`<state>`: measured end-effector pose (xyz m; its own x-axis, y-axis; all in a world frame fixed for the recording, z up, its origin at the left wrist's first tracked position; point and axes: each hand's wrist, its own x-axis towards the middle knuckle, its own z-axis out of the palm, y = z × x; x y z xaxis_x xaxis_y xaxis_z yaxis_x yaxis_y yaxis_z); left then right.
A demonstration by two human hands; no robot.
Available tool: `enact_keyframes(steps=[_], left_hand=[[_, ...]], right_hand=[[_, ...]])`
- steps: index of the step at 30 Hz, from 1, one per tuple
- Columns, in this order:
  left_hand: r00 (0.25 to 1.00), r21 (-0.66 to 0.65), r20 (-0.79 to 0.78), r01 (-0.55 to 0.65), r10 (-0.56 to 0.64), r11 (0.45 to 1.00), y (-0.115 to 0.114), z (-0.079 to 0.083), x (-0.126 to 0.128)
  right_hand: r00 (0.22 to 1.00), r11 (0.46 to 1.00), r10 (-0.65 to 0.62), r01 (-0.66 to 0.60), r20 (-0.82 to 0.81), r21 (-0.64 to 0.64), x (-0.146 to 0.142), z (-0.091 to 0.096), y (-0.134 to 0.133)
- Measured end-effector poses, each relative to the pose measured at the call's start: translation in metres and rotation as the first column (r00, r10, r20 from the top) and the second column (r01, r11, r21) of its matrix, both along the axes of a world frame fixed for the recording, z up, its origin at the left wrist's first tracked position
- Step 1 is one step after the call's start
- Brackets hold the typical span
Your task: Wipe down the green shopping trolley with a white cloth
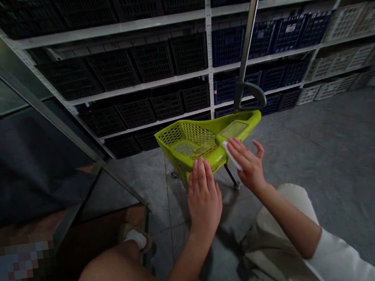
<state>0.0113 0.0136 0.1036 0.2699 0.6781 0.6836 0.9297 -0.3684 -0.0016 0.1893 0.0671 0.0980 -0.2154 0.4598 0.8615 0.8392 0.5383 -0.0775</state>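
We find the yellow-green basket point(200, 131) in the middle of the scene, standing on the grey floor point(317, 150) on a frame with small wheels, its perforated bowl to the left and its narrow end to the right. The near rim carries a framed panel point(234, 129) towards the right.

The right hand point(251, 165) is at the near rim beside that panel, fingers extended and holding a white cloth point(232, 155) along their left edge; how firmly, we cannot tell. The left hand point(204, 198) lies flat and narrow, fingers together, tips over the near rim further left. It shows nothing held, though its palm is hidden; it appears to rest on the rim.

We judge the step in hand to be wiping the rim, with the left hand steadying the basket. In our judgement the next move calls for light, even pressure along the curve, since the wheels could let the basket roll.

At the far right end rises a metal pole point(249, 29) with a grey loop point(253, 95) near its foot; its joint with the basket is unclear. Beyond, shelving point(208, 54) holds black crates point(113, 70) to the left, blue crates point(285, 31) further right.
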Motion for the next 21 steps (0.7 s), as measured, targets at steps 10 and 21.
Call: enact_keyframes(steps=[10,21], left_hand=[[1.000,0.026,0.022,0.002,-0.002,1.000,0.003,-0.005,0.002],[0.999,0.028,0.030,0.013,-0.014,1.000,0.005,-0.007,0.003]], right_hand=[[0.978,0.981,0.180,-0.171,0.104,-0.090,-0.027,0.010,-0.018],[0.988,0.986,0.151,-0.147,0.038,-0.084,-0.042,0.009,-0.025]])
